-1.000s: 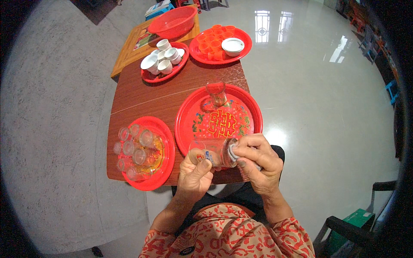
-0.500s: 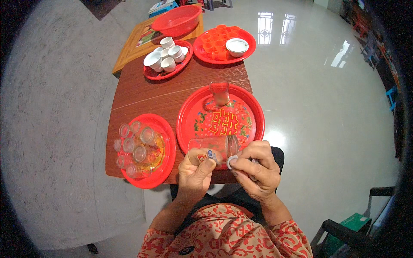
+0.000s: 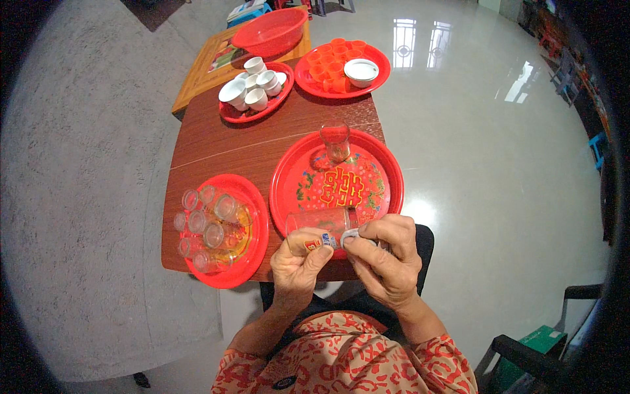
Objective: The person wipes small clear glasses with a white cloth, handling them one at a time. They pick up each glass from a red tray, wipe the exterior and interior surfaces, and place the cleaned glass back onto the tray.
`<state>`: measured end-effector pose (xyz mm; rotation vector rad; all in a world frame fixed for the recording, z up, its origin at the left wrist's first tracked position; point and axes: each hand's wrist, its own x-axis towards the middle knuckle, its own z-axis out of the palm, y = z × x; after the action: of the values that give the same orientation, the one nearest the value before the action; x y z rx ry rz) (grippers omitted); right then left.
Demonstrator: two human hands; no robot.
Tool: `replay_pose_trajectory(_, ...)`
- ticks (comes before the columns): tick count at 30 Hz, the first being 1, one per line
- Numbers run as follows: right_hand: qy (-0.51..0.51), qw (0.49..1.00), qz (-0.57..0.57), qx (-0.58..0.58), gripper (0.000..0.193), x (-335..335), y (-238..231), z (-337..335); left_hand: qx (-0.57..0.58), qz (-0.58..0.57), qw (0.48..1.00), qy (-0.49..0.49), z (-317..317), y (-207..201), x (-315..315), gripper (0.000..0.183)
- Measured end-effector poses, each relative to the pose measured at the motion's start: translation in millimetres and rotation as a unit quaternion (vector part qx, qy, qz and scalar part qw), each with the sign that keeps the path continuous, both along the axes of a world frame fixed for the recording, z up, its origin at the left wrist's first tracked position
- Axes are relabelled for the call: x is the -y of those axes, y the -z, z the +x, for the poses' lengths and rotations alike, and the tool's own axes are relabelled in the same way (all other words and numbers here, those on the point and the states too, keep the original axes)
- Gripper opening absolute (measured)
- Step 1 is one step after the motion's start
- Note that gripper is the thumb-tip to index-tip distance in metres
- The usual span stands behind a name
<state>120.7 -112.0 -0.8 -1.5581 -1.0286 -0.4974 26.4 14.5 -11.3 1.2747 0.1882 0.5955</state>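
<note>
A clear drinking glass (image 3: 316,218) with a small printed label lies sideways in my left hand (image 3: 294,268), above the near side of a large red round tray (image 3: 278,180). My left fingers wrap round it from below, the thumb by the label. My right hand (image 3: 392,257) is closed on a small white wad (image 3: 350,234), which looks like cloth and presses against the glass beside the label. Most of the wad is hidden under my fingers. At the tray's far side another clear glass (image 3: 336,146) stands upright.
To the left, a red tray (image 3: 244,266) carries several clear glasses (image 3: 213,234). Farther off are a red tray (image 3: 289,90) of white cups (image 3: 256,99) and one of orange cups (image 3: 336,67) with white dishes (image 3: 361,71). A red basin (image 3: 272,33) sits behind. The brown table (image 3: 223,141) supports the trays.
My right hand with the white wad has shifted slightly left, from the glass's rim end toward the label. The left hand has turned the glass a little.
</note>
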Motion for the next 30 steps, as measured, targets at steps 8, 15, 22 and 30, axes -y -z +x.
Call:
replay_pose_trajectory(8, -0.088, 0.981, 0.034, -0.171, 0.025, 4.6, -10.4, 13.5, 0.015, -0.087, 0.994, 0.067, -3.5, -1.3, -0.6, 0.008)
replay_pose_trajectory(15, -0.076, 0.953, 0.071, -0.283, 0.024, 0.0, 1.7, 11.1, 0.036, -0.228, 0.968, 0.095, 5.8, -1.7, 0.3, 0.006)
replay_pose_trajectory(22, -0.062, 0.950, 0.057, -0.300, 0.026, -0.6, 9.7, -2.2, 0.014, -0.269, 0.961, 0.064, 9.3, -3.4, -2.1, 0.004)
replay_pose_trajectory(30, -0.039, 0.972, 0.023, -0.232, 0.026, -1.8, 6.9, -15.2, 0.019, -0.309, 0.950, 0.037, 12.3, 1.5, -5.0, 0.008)
